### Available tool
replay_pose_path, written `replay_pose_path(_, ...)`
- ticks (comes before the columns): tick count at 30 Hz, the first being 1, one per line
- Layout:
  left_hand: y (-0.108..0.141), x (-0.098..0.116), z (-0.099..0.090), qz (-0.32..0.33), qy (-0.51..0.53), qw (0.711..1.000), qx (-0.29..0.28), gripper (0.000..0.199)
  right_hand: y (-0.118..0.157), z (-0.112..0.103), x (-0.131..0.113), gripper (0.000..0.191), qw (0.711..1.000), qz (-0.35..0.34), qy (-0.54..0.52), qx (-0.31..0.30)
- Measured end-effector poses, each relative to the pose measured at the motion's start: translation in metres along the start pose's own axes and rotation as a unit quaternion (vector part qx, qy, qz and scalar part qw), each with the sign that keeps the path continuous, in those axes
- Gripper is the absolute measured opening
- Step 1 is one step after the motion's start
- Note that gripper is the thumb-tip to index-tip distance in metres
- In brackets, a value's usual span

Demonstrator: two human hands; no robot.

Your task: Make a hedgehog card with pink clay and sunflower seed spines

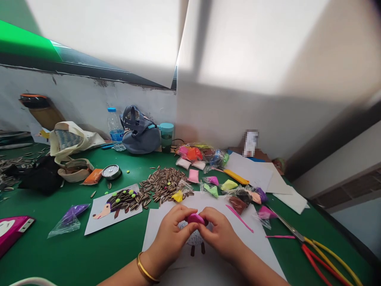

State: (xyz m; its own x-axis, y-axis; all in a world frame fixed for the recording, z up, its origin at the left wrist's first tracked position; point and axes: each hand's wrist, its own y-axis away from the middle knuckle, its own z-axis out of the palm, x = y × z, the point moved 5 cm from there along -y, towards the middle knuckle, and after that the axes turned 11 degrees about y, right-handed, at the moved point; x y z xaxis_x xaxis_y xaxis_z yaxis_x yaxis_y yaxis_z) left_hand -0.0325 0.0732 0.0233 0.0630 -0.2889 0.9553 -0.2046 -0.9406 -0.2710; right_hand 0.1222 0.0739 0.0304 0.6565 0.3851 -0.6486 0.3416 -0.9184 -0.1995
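Between the fingertips of both hands is a small lump of magenta modelling clay (195, 218). My left hand (175, 226) pinches it from the left, and my right hand (218, 228) pinches it from the right. Both are held over a white paper sheet (160, 238). Beneath the fingers lies a round, white, bumpy figure (195, 238) with two brown legs, partly hidden by my hands. A thin pink clay strip (240, 219) rests on the paper to the right.
Sunflower seeds (163, 180) are heaped behind, beside a hedgehog picture card (102, 206). Bagged clay (238, 204) and a yellow cutter (236, 176) lie to the right. Large scissors (300, 236) sit near the right edge. A bottle (114, 129) and blue bag (139, 137) stand by the wall.
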Motion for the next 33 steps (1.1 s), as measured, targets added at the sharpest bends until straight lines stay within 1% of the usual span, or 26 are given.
replay_pose_path(2,0.000,0.000,0.000,0.007,-0.008,1.000,0.007,0.033,0.001,0.000,-0.001,0.009,1.000,-0.008,0.018,0.008)
replay_pose_path(3,0.000,0.000,0.001,0.007,-0.013,1.000,0.001,0.031,0.001,0.001,-0.001,0.009,1.000,-0.014,0.026,0.009)
replay_pose_path(6,-0.001,0.002,0.003,0.012,-0.022,0.999,-0.023,0.015,0.002,0.003,-0.004,0.010,0.999,-0.028,0.031,0.005)
replay_pose_path(9,-0.001,0.005,0.002,0.024,-0.007,1.000,-0.011,0.015,0.001,0.003,-0.004,0.007,1.000,-0.024,-0.001,0.000)
replay_pose_path(12,0.000,0.006,0.000,0.025,0.014,1.000,-0.003,0.016,0.000,0.003,-0.003,0.010,0.999,-0.020,-0.045,-0.023)
replay_pose_path(14,0.001,0.007,-0.001,0.027,0.013,1.000,0.005,0.016,0.001,0.003,-0.003,0.011,0.998,-0.019,-0.047,-0.026)
replay_pose_path(17,0.002,0.006,-0.001,0.026,-0.008,1.000,0.008,0.032,0.002,0.001,-0.004,0.007,1.000,-0.030,-0.005,-0.005)
replay_pose_path(18,0.002,0.005,0.000,0.023,-0.015,1.000,-0.001,0.032,0.002,0.000,-0.006,0.007,0.999,-0.037,0.012,0.002)
replay_pose_path(21,0.002,0.006,0.004,0.020,-0.024,0.999,-0.027,0.016,0.002,0.000,-0.009,0.010,0.998,-0.055,0.038,0.011)
replay_pose_path(25,0.001,0.010,0.003,0.026,0.006,1.000,-0.017,0.017,0.002,-0.001,-0.010,0.006,0.998,-0.055,-0.007,0.005)
replay_pose_path(28,0.003,0.010,0.001,0.029,0.012,0.999,-0.009,0.014,0.003,-0.002,-0.010,0.010,0.998,-0.053,-0.036,-0.004)
replay_pose_path(29,0.004,0.010,0.001,0.029,0.007,1.000,-0.003,0.014,0.003,-0.003,-0.009,0.012,0.998,-0.050,-0.035,-0.002)
replay_pose_path(31,0.005,0.011,0.001,0.030,-0.004,1.000,-0.003,0.024,0.004,-0.003,-0.009,0.015,0.999,-0.043,-0.019,0.006)
replay_pose_path(33,0.007,0.012,0.004,0.033,-0.017,0.999,-0.025,0.029,0.004,-0.002,-0.009,0.016,0.999,-0.044,0.007,0.009)
